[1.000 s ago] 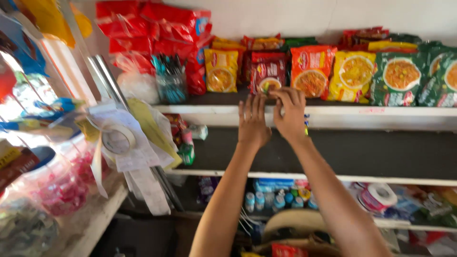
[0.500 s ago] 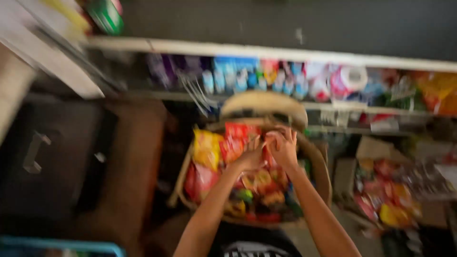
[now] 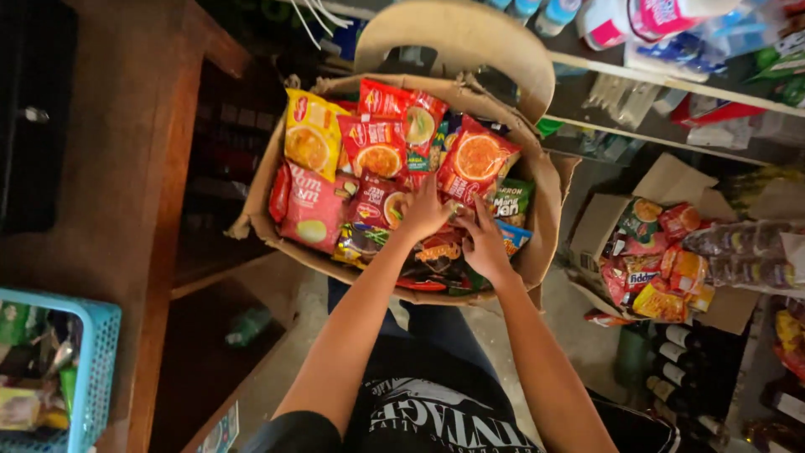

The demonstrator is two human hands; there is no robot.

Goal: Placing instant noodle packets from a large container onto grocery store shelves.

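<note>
A cardboard box (image 3: 547,220) sits in front of me, full of several colourful noodle packets: yellow (image 3: 310,134), red (image 3: 375,144) and orange-red (image 3: 475,159). My left hand (image 3: 425,211) reaches down into the middle of the pile, its fingers among the packets. Beside it, my right hand (image 3: 485,245) presses on the packets with fingers spread. Whether either hand grips a packet is hidden by the pile.
A wooden counter (image 3: 126,184) runs along the left, with a blue plastic basket (image 3: 92,369) on it. A second open carton of packets (image 3: 654,260) stands on the floor at right, below a shelf (image 3: 671,84) of bottles. Dark bottles (image 3: 679,361) stand at lower right.
My view dropped from the upper shelf of packets to the box below. Both hands came down from the shelf and now rest in the box among the packets.
</note>
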